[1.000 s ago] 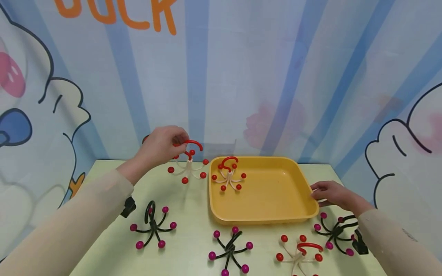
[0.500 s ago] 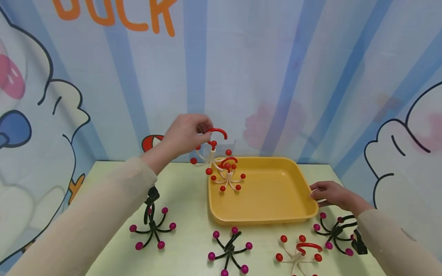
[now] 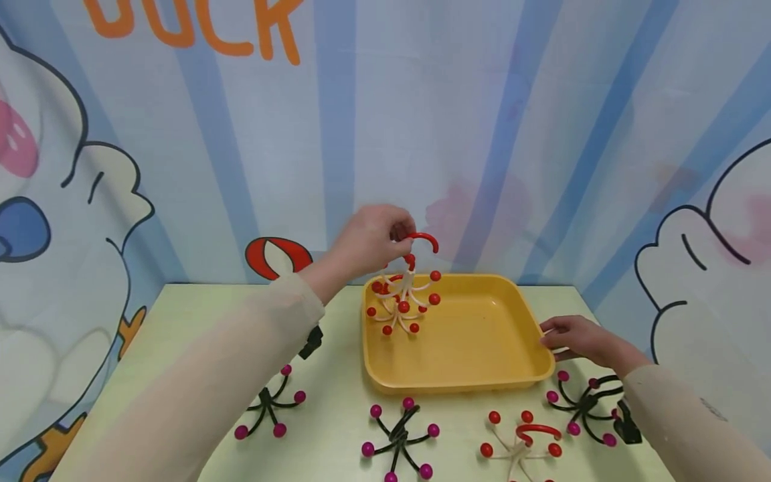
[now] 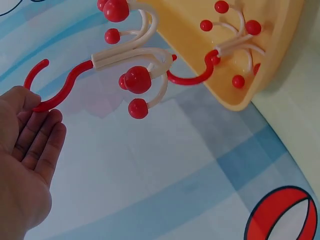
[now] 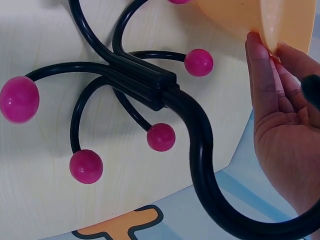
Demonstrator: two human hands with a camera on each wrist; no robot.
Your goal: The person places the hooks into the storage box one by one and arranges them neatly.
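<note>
Pinched by its red curved handle, a white massager (image 3: 408, 284) with red ball tips hangs from my left hand (image 3: 372, 237). In the head view it overlaps the back left part of the yellow tray (image 3: 460, 385). Another such white massager (image 3: 397, 321) sits inside the tray, partly hidden behind the held one. The left wrist view shows thumb and fingers on the handle (image 4: 75, 75), with the white arms pointing away. My right hand (image 3: 581, 340) grips the tray's right rim between thumb and fingers, as the right wrist view also shows.
Black massagers with magenta ball tips lie on the pale table: one at left (image 3: 266, 402), partly behind my left sleeve, one at front centre (image 3: 399, 436), one by my right wrist (image 3: 587, 404). Another white massager (image 3: 519, 455) lies at front right. A printed curtain (image 3: 397, 134) backs the table.
My left hand has carried the white massager rightward from beside the tray to over its left part, rising and then lowering slightly. The right hand has stayed on the tray's rim.
</note>
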